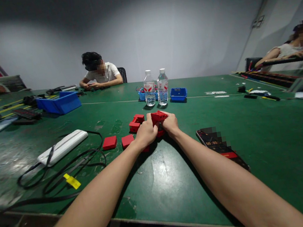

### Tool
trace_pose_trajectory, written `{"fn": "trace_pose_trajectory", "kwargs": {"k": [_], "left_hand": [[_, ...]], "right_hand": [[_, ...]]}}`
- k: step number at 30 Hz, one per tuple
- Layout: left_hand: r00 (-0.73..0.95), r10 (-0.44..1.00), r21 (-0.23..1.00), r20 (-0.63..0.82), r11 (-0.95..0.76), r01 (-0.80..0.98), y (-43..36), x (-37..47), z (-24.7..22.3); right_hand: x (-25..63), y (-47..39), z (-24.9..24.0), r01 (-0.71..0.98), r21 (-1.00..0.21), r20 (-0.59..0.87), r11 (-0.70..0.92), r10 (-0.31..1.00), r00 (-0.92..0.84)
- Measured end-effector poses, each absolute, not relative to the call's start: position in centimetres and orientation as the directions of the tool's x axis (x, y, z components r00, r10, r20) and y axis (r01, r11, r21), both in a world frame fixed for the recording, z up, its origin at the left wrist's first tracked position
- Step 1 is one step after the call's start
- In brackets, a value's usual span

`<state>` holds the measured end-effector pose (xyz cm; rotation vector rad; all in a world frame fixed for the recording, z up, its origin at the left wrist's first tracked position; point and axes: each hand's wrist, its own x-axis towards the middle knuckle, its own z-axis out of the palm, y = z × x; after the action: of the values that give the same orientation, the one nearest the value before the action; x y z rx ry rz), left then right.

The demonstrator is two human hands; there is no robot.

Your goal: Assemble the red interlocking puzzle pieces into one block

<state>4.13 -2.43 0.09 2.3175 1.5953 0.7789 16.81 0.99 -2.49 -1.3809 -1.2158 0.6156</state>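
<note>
Both of my hands meet over the green table around one red block-like part (159,116). My left hand (146,132) grips its left side, and my right hand (170,123) closes on its right side. Small openings show on the part's upper face; my fingers cover much of the rest. Just left of my hands lie more red parts: a notched one (137,123) behind, a block (127,141) by my left wrist, and a flatter-looking block (109,143) farther left. Another bit of red shows beneath my hands, mostly hidden.
Two water bottles (149,90) stand beyond my hands, beside a small blue tray (178,94). A phone (217,145) lies right of my right forearm. Left are a white power strip (62,147), black cables and a blue bin (59,103). Other people sit around the table.
</note>
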Motion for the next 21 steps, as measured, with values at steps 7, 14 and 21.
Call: {"fn": "trace_pose_trajectory", "kwargs": {"k": [7,14,21], "left_hand": [[0.268,0.915,0.475,0.302,-0.388,0.79,-2.48,4.1,0.16],[0.273,0.909,0.47,0.314,-0.399,0.787,-2.48,4.14,0.09],[0.276,0.908,0.476,0.315,-0.403,0.782,-2.41,4.1,0.08]], "right_hand": [[16.65,0.54,-2.02,0.323,-0.935,0.259,0.147,0.906,0.336],[16.75,0.92,-2.54,0.325,-0.93,0.281,0.17,0.899,0.335],[16.82,1.14,-2.66,0.319,-0.932,0.282,0.172,0.898,0.338]]}}
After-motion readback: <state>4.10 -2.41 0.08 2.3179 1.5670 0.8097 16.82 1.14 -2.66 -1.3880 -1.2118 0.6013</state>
